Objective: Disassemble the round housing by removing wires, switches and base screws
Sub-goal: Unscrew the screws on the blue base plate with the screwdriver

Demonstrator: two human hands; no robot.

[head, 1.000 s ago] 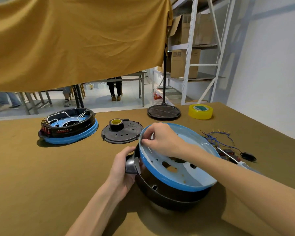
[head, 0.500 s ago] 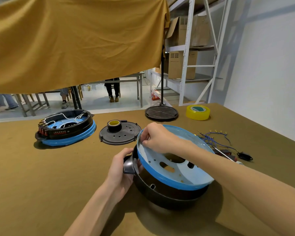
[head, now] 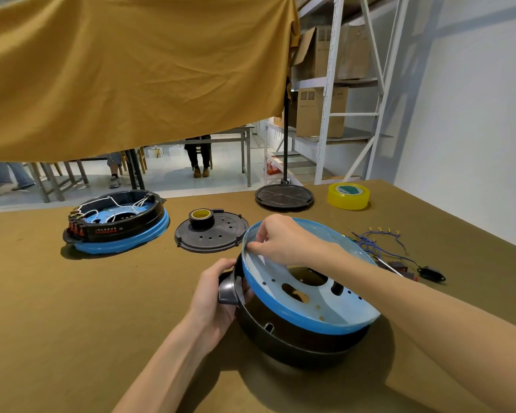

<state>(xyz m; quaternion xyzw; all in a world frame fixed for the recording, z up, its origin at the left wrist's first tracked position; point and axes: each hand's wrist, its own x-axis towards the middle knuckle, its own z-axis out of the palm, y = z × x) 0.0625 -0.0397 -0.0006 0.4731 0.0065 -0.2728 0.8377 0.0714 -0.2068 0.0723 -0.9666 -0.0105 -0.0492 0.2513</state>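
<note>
Brown worktop [head: 72, 323] is carrying the job: right hand [head: 283, 238] is pinching the blue plate [head: 319, 311], now tilted higher off the black housing [head: 295, 341] (nearly separated, I judge), left hand [head: 218, 293] gripping its handle.

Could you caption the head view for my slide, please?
Left hand grips black housing; right hand lifts blue plate.

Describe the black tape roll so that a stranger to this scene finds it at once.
On the brown table, find the flat black perforated disc between the two round housings. The black tape roll stands on the disc's far side, smaller and darker than the yellow tape roll.
</note>
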